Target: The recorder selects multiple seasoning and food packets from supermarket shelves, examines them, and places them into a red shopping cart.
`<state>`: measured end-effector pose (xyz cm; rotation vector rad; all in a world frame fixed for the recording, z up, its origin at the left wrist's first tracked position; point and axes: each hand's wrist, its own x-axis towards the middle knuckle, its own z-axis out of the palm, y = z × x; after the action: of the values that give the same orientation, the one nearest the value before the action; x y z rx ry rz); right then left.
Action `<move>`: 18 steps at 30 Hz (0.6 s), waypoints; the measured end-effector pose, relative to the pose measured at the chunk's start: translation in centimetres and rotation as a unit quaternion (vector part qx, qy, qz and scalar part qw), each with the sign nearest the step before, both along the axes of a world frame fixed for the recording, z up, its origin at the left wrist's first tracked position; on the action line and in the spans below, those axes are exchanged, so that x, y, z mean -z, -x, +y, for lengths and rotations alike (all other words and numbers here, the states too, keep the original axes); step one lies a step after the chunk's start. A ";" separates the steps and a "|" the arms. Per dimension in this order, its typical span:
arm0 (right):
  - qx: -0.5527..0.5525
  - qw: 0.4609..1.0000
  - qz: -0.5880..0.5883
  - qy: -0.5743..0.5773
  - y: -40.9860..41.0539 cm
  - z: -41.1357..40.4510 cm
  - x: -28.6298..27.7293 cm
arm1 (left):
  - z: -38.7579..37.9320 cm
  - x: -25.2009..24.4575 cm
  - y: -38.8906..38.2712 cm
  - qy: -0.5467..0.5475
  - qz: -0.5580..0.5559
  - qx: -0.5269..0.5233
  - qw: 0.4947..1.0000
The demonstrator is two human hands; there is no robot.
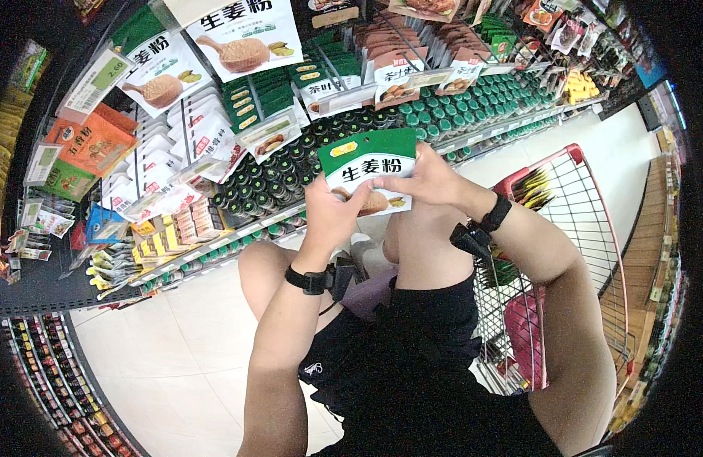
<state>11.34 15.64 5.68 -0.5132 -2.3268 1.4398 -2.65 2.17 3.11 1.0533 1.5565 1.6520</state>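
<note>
Both hands hold a green and white packet of ginger powder (380,165) upright in front of my knees. It bears writing and a picture of a scoop of powder. My left hand (331,208) grips its lower left side, the thumb lying across the front. My right hand (428,177) pinches the right side, its thumb reaching toward the other thumb. Matching ginger powder packets (245,40) hang on the rack above. Behind the held packet stand rows of black-capped jars (271,185) and green-capped jars (460,114).
A red-trimmed wire shopping cart (599,228) stands close at my right, with packets and a pink item (522,328) inside. Orange spice packets (94,140), white sachets (197,134) and small boxes (180,234) fill the left shelves. Brown seasoning packets (397,63) hang beyond. Pale floor tiles (168,354) lie below.
</note>
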 end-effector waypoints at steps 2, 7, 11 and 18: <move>-0.016 1.000 0.002 0.003 0.0 -0.1 -0.5 | -0.1 0.0 0.2 -0.004 -0.012 0.001 1.000; -0.005 0.999 -0.046 0.014 -0.1 -0.5 -0.6 | -0.1 -0.2 0.0 0.036 -0.009 -0.017 0.999; 0.028 0.999 -0.034 0.005 0.3 -1.2 -0.6 | 0.0 0.7 -0.4 -0.012 0.047 -0.057 0.997; 0.050 0.997 -0.043 0.042 0.3 -0.7 -0.8 | 0.0 0.0 0.2 -0.020 0.007 -0.037 0.999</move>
<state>11.04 14.90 6.46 -0.7184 -2.2782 1.5018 -2.86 2.14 3.09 1.0403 1.5944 1.7349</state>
